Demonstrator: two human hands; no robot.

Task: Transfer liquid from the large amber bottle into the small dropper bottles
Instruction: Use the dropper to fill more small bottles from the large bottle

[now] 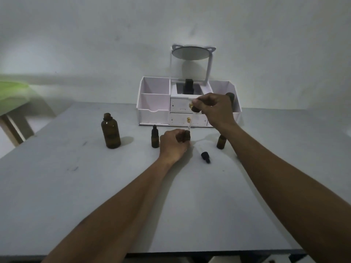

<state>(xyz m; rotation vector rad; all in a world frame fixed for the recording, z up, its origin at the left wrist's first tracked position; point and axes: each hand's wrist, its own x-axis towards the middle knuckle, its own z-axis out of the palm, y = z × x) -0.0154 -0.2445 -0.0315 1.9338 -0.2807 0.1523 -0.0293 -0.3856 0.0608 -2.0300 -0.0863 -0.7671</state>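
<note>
Pinching the dark bulb of a dropper (190, 120) between thumb and curled fingers, the right hand (214, 109) hangs above the middle of the grey table (95, 186), its glass tube slanting down and to the left. The tip is at, or just above, the mouth of the held dropper bottle (185, 135); I cannot tell which. The left hand (173, 145) wraps its fingers round that bottle and steadies it upright on the table. To do this step well, I would bring the tube nearer to vertical so the tip sits inside the neck, then squeeze the bulb slowly. The left hand's grip should stay firm and low, since such a narrow bottle probably tips easily. The large amber bottle (111, 131) stands uncapped well to the left, so each refill means a long reach. A capped dropper bottle (155, 137) stands just left of the left hand. Another small bottle (221, 142) stands to the right, and a loose dropper cap (205, 157) lies nearer.
</note>
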